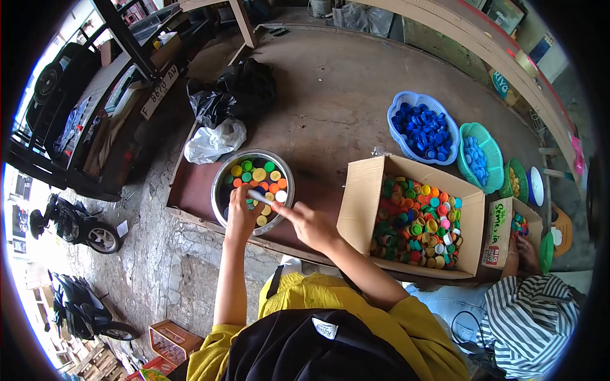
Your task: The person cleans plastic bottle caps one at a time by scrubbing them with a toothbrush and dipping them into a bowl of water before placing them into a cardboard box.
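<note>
A round metal basin (287,166) in front of me holds green, orange, yellow and white bottle caps (259,174) in dark water. Over its near side, my left hand (239,216) is closed, fingers pinched together around something I cannot make out. My right hand (312,227) comes in from the right, closed, with its index finger stretched along a slim pale grey tool (260,197). The tool's far end reaches the fingertips of my left hand, just above the floating caps.
A cardboard box (362,209) full of mixed caps stands to the right. Behind it are a blue basket (395,132) and a teal basket (495,155) of caps. Bags (216,141) lie behind the basin. At far right, a person in striped sleeves (530,311) works at a smaller box (499,232).
</note>
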The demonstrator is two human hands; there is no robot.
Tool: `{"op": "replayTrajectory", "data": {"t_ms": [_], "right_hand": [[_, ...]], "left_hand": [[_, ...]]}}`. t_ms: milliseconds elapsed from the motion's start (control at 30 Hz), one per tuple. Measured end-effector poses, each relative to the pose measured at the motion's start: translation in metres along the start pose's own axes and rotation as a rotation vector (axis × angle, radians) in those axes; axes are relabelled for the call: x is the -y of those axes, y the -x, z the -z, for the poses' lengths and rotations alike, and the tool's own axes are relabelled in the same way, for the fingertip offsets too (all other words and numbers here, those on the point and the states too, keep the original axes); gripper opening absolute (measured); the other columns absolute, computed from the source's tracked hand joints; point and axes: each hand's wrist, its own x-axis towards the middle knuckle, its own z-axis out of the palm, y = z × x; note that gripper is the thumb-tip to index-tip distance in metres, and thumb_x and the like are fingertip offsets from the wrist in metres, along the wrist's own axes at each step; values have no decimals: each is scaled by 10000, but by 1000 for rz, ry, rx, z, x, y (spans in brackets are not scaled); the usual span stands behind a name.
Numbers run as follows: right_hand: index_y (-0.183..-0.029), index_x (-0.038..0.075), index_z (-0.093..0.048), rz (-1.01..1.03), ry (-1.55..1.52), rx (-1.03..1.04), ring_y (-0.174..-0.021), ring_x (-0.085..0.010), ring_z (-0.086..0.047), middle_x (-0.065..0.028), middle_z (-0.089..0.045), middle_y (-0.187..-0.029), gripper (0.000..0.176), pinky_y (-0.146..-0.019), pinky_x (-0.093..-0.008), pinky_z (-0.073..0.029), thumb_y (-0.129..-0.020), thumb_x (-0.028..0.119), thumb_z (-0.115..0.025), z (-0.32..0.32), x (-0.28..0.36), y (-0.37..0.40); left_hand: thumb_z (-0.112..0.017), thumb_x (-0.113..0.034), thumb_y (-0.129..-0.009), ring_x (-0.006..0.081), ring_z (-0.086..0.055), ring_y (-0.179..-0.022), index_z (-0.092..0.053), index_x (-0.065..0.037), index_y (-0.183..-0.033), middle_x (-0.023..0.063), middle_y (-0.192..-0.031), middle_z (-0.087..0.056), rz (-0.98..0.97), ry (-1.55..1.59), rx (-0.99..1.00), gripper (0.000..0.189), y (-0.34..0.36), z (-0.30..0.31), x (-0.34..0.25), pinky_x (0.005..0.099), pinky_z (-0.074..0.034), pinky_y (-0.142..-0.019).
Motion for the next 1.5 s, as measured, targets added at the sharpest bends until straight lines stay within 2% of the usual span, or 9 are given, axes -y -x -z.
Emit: {"op": "replayTrajectory", "data": {"t_ms": [467,600,833,867,1067,1100,1267,1333,1500], "right_hand": [[-1301,230,-466,46,-65,-100,-522,-263,-547,-116,-529,-774,514,-459,-390,-472,-830,26,-495,-25,0,11],[-1305,195,-458,-269,-88,-96,-578,-311,-548,-144,-506,-750,505,-539,-409,-472,-833,20,-496,-25,-3,15],[-1291,130,-464,-279,-127,-208,-722,-311,-560,-167,-533,-822,429,-647,-412,-464,-864,93,-483,-38,0,38],[-1302,133,-456,-217,-142,-311,-757,-293,-553,-162,-530,-840,431,-649,-400,-458,-873,124,-489,-44,-4,40],[-1327,158,-439,-171,-129,-322,-483,-200,-442,-90,-493,-668,496,-448,-325,-380,-853,20,-495,-40,-9,43],[-1329,144,-432,-205,-153,-272,-542,-197,-476,-100,-526,-741,492,-496,-322,-405,-856,24,-490,-37,-12,46],[-1297,53,-434,-160,-235,-416,-987,-245,-566,-162,-550,-1144,393,-790,-316,-445,-904,35,-434,-25,-6,44],[-1273,64,-458,-396,-367,-145,-948,-305,-592,-188,-580,-1075,371,-770,-340,-463,-902,40,-457,-17,-5,42],[-1283,83,-454,-313,-367,-261,-815,-323,-587,-181,-595,-948,407,-726,-388,-470,-881,28,-478,-18,-1,35]], "left_hand": [[-674,-92,-742,315,-556,-810,-525,27,-998,185,-921,-570,75,45,-31,319,11,-4,5,377,-444,-691],[-664,-98,-769,273,-558,-787,-532,14,-1000,165,-874,-587,189,78,-55,289,8,-4,2,357,-440,-690],[-712,-53,-654,319,-516,-958,-571,-32,-1019,132,-989,-566,-108,158,103,392,-19,-26,-114,404,-414,-838],[-729,-83,-638,319,-518,-957,-574,-43,-1019,131,-989,-564,-349,100,142,413,-24,-50,-121,409,-418,-838],[-689,-184,-766,362,-454,-1108,-383,-30,-1299,210,-1211,-456,-391,547,360,634,-7,-127,-193,401,-416,-892],[-687,-195,-772,335,-461,-1111,-264,-33,-1367,216,-1270,-403,-449,486,375,748,-5,-122,-191,385,-424,-890],[-667,-81,-752,257,-502,-1032,-442,-44,-1235,162,-1200,-462,-300,427,227,534,-12,-56,-122,347,-435,-847],[-639,-6,-712,245,-558,-889,-542,-42,-1092,113,-983,-572,-84,228,19,395,-17,-25,-69,346,-438,-794],[-657,-79,-668,272,-441,-1037,-639,-166,-975,69,-1028,-523,117,-557,96,319,-22,40,64,416,-337,-881]]}}
